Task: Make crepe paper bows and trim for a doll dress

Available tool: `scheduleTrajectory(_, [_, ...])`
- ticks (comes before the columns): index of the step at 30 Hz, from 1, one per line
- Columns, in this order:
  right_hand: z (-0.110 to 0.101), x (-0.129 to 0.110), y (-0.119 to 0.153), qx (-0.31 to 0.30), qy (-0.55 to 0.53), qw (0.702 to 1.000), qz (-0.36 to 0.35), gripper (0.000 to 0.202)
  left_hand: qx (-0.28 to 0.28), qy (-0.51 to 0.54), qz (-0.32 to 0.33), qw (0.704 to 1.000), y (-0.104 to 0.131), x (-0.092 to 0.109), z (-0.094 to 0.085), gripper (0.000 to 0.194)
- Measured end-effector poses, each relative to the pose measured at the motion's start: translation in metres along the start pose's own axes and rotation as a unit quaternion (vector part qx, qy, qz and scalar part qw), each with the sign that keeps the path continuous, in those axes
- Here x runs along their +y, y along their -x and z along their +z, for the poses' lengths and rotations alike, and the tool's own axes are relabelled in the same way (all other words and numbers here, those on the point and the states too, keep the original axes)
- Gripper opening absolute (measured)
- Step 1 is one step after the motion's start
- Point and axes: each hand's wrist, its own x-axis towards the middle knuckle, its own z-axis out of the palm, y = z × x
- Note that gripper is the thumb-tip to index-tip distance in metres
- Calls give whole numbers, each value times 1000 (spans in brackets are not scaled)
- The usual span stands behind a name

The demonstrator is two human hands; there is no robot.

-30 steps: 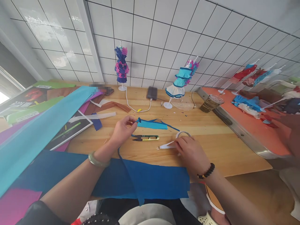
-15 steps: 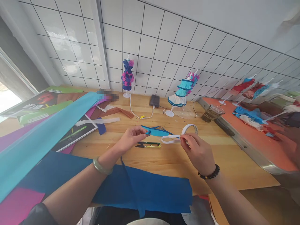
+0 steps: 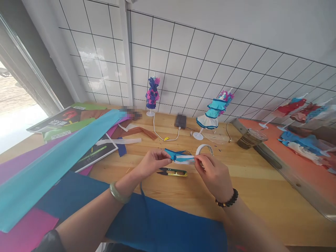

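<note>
My left hand [image 3: 152, 163] pinches the gathered, dark-edged end of a light blue fabric strip [image 3: 171, 153]. Between thumb and fingertips, my right hand [image 3: 214, 176] grips a white tape strip [image 3: 184, 161], which stretches left along the fabric toward my left fingertips. Whether the tape touches the fabric is hard to make out. Just behind the right fingers stands a white tape roll [image 3: 200, 149], partly covered by them. Yellow-and-black thread snips [image 3: 176, 172] lie on the wooden table below the fabric strip.
Dark blue fabric [image 3: 168, 224] covers the table's near edge. Light blue fabric [image 3: 68, 154] and magazines [image 3: 96, 157] lie at left. Two small dress forms, one in navy and pink [image 3: 152, 94], one in turquoise and white [image 3: 208, 119], stand at the back. A drink cup [image 3: 250, 139] stands at right.
My right hand has moved left, toward my left hand, bringing the tape strip from a loose loop to lie along the blue fabric strip. The camera view has shifted slightly.
</note>
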Motion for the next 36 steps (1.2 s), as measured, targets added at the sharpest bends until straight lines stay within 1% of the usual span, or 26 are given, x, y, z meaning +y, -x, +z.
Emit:
scheduleTrajectory(3, [1,1,3,24,-17,1000,-8,12,2,33,-5,999,-1,-2,-2,17])
scheduleTrajectory(5, [1,0,7,27,-29,999,-7,10,-7,82,-13,996,-1,-3,-3,16])
scheduleTrajectory(7, [0,-1,12,17,-42,999,-2,9,-33,152,-43,987,-1,-3,-3,14])
scheduleTrajectory(9, [-1,-3,17,1,-56,998,4,9,-60,219,-76,971,0,-2,-2,12])
scheduleTrajectory(13, [-3,-10,28,-40,-83,996,15,10,-93,280,-96,951,3,-1,-2,10])
scheduleTrajectory(17, [-7,-21,39,-95,-90,991,41,12,-142,283,-117,941,5,-1,-5,8])
scheduleTrajectory(21, [-14,-32,46,-179,-104,976,72,20,-213,279,-125,928,6,0,-7,7])
scheduleTrajectory(23, [-18,-36,47,-231,-155,957,76,23,-244,271,-125,923,6,1,-9,6])
scheduleTrajectory(26, [-24,-39,44,-293,-239,922,84,26,-270,254,-126,920,6,2,-11,6])
scheduleTrajectory(28, [-27,-38,42,-315,-265,907,87,26,-276,247,-125,920,6,2,-12,7])
scheduleTrajectory(31, [-29,-35,41,-339,-268,897,91,30,-277,239,-120,923,5,3,-14,7])
scheduleTrajectory(33, [-28,-34,44,-346,-250,898,109,33,-274,233,-122,925,5,2,-15,7])
scheduleTrajectory(36, [-22,-32,52,-324,-202,911,155,40,-266,234,-136,925,4,1,-16,9])
